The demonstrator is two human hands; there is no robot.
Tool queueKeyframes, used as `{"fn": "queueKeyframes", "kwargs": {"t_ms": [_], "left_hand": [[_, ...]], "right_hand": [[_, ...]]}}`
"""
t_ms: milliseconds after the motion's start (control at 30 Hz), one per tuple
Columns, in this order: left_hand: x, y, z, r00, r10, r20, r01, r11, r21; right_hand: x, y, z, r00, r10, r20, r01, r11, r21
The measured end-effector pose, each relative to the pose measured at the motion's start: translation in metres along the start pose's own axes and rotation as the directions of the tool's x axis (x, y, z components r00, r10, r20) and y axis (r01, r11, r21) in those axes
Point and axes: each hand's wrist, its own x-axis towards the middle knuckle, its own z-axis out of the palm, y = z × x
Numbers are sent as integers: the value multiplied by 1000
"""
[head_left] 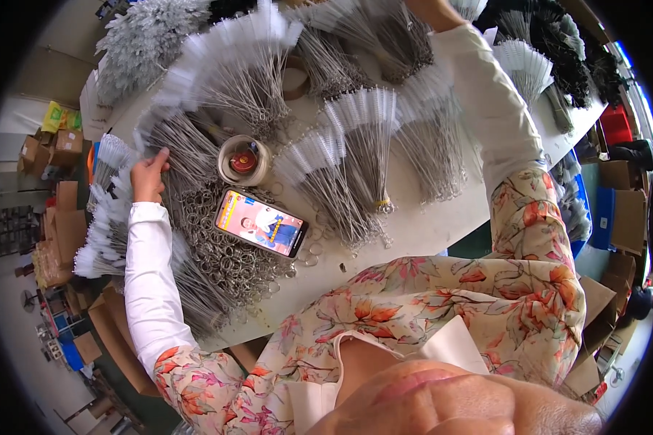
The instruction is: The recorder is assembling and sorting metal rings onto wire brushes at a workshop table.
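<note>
My left hand (pixel 150 176) is at the left of the table, fingers curled in against the edge of a bundle of thin wire-handled brushes (pixel 185 148) with white bristles. How many brushes it grips is hidden. My right hand (pixel 434 13) reaches to the far side, beside more brushes (pixel 384 32); the upper edge of the picture cuts off its fingers. Between my arms stand further brush bundles, one tied bundle (pixel 361 145) near the middle. A heap of metal rings (pixel 207 243) lies close to my left forearm.
A lit phone (pixel 261 223) rests on the rings. Behind it sits a round white tub (pixel 244 161) with a red disc-shaped thing inside. A brown tape roll (pixel 295 78) lies among the bundles on the white table (pixel 413 225). Cardboard boxes (pixel 624 225) stand on the right.
</note>
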Motion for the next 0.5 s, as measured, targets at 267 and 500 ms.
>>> {"fn": "queueKeyframes", "kwargs": {"t_ms": [267,500], "left_hand": [[-8,-8,7,999,-38,9,39,988,-152],[8,12,4,961,155,-229,-215,939,-270]], "right_hand": [[-37,-3,112,969,226,102,-161,888,-431],[-24,35,105,934,225,278,-112,922,-371]]}}
